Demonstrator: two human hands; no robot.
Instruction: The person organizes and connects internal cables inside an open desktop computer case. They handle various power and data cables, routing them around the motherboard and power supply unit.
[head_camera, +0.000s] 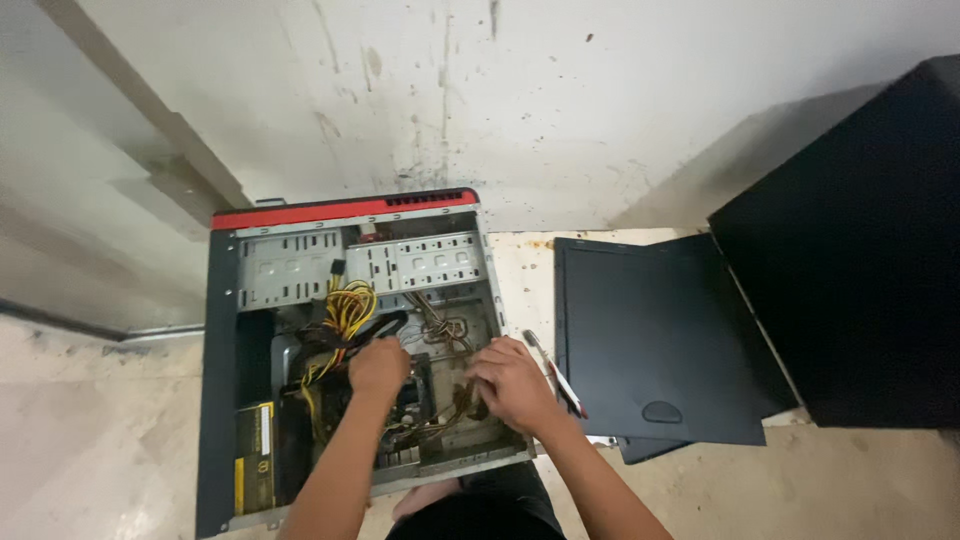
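Hands deep in open grey metal computer case with red front trim (340, 208), lying side-up on floor. Left hand (378, 366) curled among yellow-black cable bundle (345, 312); grip unclear. Right hand (512, 385) bent at case edge, holding unclear. Risk: snagged wires, sharp sheet metal nicking knuckles. Black side panel (655, 340) alongside.

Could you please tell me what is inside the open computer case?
Inside the computer case are yellow cables, a metal drive cage and a power supply. The left hand and right hand cover the board below.
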